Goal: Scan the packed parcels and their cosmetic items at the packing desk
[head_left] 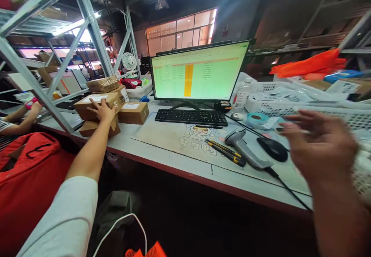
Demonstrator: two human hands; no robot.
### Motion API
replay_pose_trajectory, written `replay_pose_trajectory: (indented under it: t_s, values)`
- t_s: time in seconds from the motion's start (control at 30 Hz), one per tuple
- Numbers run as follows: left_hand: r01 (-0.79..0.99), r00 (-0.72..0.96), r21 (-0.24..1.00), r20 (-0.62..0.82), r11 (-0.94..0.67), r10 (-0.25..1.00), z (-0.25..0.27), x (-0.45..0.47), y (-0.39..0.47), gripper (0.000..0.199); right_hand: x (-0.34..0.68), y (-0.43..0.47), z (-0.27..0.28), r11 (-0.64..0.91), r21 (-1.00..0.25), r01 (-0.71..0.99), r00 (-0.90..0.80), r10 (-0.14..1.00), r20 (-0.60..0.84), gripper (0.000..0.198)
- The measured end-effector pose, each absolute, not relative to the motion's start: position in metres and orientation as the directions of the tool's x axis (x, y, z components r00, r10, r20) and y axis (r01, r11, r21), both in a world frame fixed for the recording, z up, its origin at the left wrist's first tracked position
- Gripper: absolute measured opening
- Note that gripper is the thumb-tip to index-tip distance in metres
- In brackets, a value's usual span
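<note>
My left hand (pixel 102 111) reaches out with spread fingers lying on a taped cardboard box (pixel 84 108) in the pile at the left of the desk. Beside that box is a smaller cardboard box (pixel 133 113) with a white label on top, and another flat box (pixel 102 84) lies above and behind. My right hand (pixel 321 145), blurred by motion, hovers over the right side of the desk. Its fingers look stretched and apart from the thumb, with nothing visible in them. Closest to it are a black mouse (pixel 272 148) and a roll of pale blue tape (pixel 257 119).
A grey barcode scanner (pixel 249 150) and yellow-black utility knives (pixel 226 150) lie on the desk mat (pixel 165 137). Behind them stand a keyboard (pixel 191 117) and a lit monitor (pixel 199 75). White baskets (pixel 319 108) line the right. Metal shelving (pixel 87 29) rises at left, near another person's hand (pixel 35 108).
</note>
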State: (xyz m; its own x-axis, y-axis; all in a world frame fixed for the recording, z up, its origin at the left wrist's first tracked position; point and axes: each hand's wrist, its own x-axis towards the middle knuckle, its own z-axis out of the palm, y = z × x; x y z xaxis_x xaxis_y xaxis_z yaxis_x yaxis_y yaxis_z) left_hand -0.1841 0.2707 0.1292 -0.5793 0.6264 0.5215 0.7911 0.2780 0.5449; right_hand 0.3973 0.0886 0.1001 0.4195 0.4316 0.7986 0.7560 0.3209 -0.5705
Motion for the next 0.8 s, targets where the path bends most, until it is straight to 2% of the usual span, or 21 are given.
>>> replay_pose_trajectory:
  t_s: [0.07,0.17,0.33,0.5,0.57,0.63,0.73,0.8]
  values:
    - [0.806,-0.553,0.556,0.587,0.202,0.592,0.121,-0.188,0.273,0.066,0.408,0.103,0.079,0.293,-0.624,0.724,0.450,0.486,0.749,0.047]
    - [0.862,-0.438,0.506,0.713,0.030,0.547,0.111,-0.200,0.271,0.052,0.419,0.120,0.044,0.226,-0.689,0.689,0.490,0.555,0.672,0.047]
    - [0.891,-0.229,0.389,0.831,-0.233,0.507,0.101,-0.215,0.256,0.038,0.423,0.128,0.017,0.171,-0.707,0.686,0.518,0.567,0.640,0.050]
    - [0.880,-0.142,0.335,0.861,-0.336,0.488,0.091,-0.219,0.230,0.027,0.426,0.120,0.015,0.161,-0.725,0.669,0.546,0.556,0.627,0.049]
    - [0.849,-0.178,0.376,0.865,-0.372,0.469,0.087,-0.219,0.226,0.025,0.428,0.118,0.012,0.155,-0.728,0.668,0.555,0.548,0.626,0.047]
    - [0.773,-0.265,0.478,0.840,-0.418,0.473,0.085,-0.217,0.227,0.028,0.431,0.117,0.008,0.151,-0.739,0.656,0.566,0.549,0.615,0.048]
    - [0.630,-0.400,0.674,0.707,-0.386,0.583,0.079,-0.211,0.231,0.033,0.432,0.117,0.002,0.156,-0.756,0.635,0.574,0.561,0.597,0.050]
    - [0.572,-0.435,0.764,0.592,-0.299,0.678,0.072,-0.204,0.231,0.048,0.431,0.115,-0.001,0.163,-0.748,0.643,0.562,0.563,0.606,0.050]
